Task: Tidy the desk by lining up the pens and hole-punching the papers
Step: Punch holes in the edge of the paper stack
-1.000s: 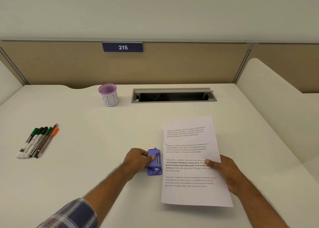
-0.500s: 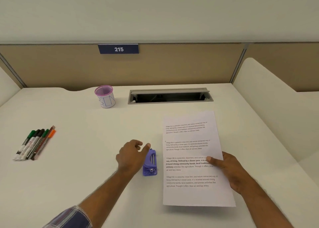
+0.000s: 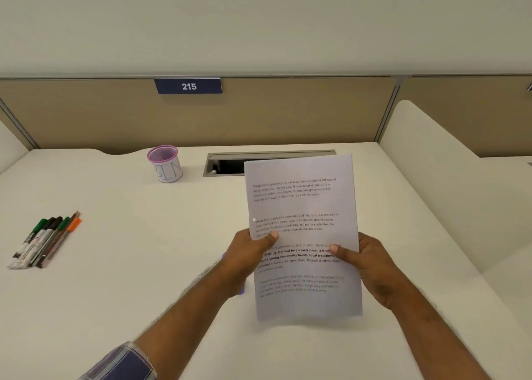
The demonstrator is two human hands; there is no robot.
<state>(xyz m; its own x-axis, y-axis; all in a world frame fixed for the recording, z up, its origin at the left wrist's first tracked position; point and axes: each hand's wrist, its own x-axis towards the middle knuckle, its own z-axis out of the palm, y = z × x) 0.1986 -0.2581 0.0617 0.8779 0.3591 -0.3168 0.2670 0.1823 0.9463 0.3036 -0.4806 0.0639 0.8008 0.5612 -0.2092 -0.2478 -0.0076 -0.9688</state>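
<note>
holding the printed papers (image 3: pixel 302 235) up off the desk (image 3: pixel 129 264), i'm pinching them in both left hand (image 3: pixel 247 253) and right hand (image 3: pixel 371 267) (one hole showing); sheets could slip askew, misaligning further holes.

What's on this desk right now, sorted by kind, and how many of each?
Pens and markers: 6
Mesh cup: 1
Printed paper, held up by the left hand and right hand: 1
Purple hole punch, mostly hidden: 1
Total: 9
</note>
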